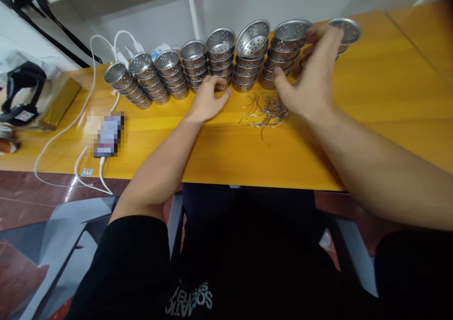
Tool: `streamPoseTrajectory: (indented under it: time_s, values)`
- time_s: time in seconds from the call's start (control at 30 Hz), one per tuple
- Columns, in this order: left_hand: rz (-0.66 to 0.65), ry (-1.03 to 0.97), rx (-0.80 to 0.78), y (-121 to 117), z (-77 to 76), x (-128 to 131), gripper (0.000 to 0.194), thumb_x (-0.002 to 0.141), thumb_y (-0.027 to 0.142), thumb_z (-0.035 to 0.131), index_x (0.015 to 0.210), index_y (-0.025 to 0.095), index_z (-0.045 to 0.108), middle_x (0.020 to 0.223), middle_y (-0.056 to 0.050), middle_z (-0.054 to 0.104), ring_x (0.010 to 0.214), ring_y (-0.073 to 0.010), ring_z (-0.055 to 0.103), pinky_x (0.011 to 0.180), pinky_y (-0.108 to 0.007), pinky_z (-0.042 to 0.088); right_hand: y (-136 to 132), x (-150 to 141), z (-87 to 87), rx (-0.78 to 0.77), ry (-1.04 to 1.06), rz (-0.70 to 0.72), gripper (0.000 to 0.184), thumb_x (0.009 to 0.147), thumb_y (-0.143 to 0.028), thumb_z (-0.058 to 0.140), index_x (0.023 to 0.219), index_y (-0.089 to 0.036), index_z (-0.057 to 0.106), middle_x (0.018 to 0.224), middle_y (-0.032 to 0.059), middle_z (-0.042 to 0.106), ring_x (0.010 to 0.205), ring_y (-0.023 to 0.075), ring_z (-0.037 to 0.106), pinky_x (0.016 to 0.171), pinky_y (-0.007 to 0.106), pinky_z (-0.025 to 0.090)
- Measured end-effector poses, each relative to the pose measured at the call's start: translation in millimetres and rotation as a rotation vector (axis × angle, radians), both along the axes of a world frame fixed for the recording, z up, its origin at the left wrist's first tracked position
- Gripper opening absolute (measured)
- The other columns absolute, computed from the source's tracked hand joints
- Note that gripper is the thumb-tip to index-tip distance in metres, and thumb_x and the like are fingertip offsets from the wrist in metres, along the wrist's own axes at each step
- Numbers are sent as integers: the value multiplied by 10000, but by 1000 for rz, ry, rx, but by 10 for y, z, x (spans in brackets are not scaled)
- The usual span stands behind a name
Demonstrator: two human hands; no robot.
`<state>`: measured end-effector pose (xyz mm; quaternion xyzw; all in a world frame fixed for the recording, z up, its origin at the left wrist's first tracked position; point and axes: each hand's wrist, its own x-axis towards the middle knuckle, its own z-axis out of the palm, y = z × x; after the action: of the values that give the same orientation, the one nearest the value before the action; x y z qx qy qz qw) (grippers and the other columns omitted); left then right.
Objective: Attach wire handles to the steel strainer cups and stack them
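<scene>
Perforated metal cups stand in nested stacks in a row along the back of the table. My left hand [208, 98] rests on the table in front of the middle stack [221, 46], thumb and fingers apart and holding nothing visible. My right hand [314, 77] is slightly blurred, thumb spread from its fingers, in front of a right-hand stack [290, 34]. Whether it touches those cups I cannot tell. Another stack [348, 29] is partly hidden behind this hand. Between my hands lies a loose pile of thin bent metal wires [271, 111]. One tilted cup [253, 39] tops its stack.
A phone [109, 136], blurred out, lies at the left with a white cable [94, 81] running around it. Farther left, a black strapped device [23, 93] sits by a cardboard box [62, 100]. A grey shelf panel [233, 8] rises behind the cups.
</scene>
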<state>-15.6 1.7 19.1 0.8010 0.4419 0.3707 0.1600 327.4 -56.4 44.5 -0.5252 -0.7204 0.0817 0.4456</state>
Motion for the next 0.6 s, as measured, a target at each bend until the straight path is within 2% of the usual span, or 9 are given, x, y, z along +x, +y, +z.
streamPoseTrajectory:
  time_s: [0.03,0.07,0.13,0.2,0.27,0.4,0.53,0.6]
  values:
    - [-9,2,-3,18,-17,-6,218,1133,298,898,1341,243,867,1451,-165,882,1383,-353,870,1412,-586,688,-67,-75,61,50,-26,-14,774,1088,-549,903,1736,-414,501,1817,220,530,1760,572,443,1521,910,387]
    - [-20,4,-6,40,-35,-15,266,1120,323,918,1370,247,869,1494,-171,885,1443,-366,861,1452,-597,666,-125,-149,110,73,-37,-10,684,1095,-557,896,1677,-409,567,1763,222,581,1729,578,470,1517,910,387]
    - [-49,10,-21,96,-74,-34,391,1076,361,969,1441,259,874,1653,-183,864,1622,-392,808,1546,-610,594,-210,-279,168,74,-36,5,596,1088,-651,897,1595,-448,658,1723,196,646,1685,597,513,1486,932,411]
    - [-67,13,-53,150,-113,-47,509,1032,371,1011,1511,271,871,1839,-180,786,1797,-407,707,1623,-618,510,-249,-373,179,11,-33,56,529,1104,-766,852,1544,-505,716,1721,139,709,1648,585,574,1448,931,470]
    - [-69,21,-94,185,-145,-48,586,1008,365,1036,1558,266,863,1937,-182,714,1895,-420,621,1669,-639,437,-239,-428,153,-83,-59,151,500,1124,-854,791,1497,-521,764,1689,93,776,1580,556,659,1415,912,534]
    - [-69,56,-128,190,-171,-34,608,1035,354,1035,1594,226,835,1974,-227,664,1978,-427,516,1686,-661,395,-92,-465,17,-193,-110,310,624,1078,-926,781,1482,-453,825,1620,98,860,1571,569,721,1453,908,538]
    - [-82,49,-131,202,-182,-38,582,1055,386,1051,1572,235,831,1981,-234,654,1961,-414,548,1682,-636,415,102,-447,-163,-206,-90,305,772,1042,-867,833,1633,-372,797,1757,138,823,1665,587,716,1525,883,494]
    - [-88,42,-138,227,-199,-48,569,1051,414,1056,1546,240,834,2005,-239,625,1933,-418,586,1662,-626,461,162,-426,-222,-212,-94,295,883,1025,-891,855,1720,-356,754,1863,125,762,1741,593,667,1556,885,458]
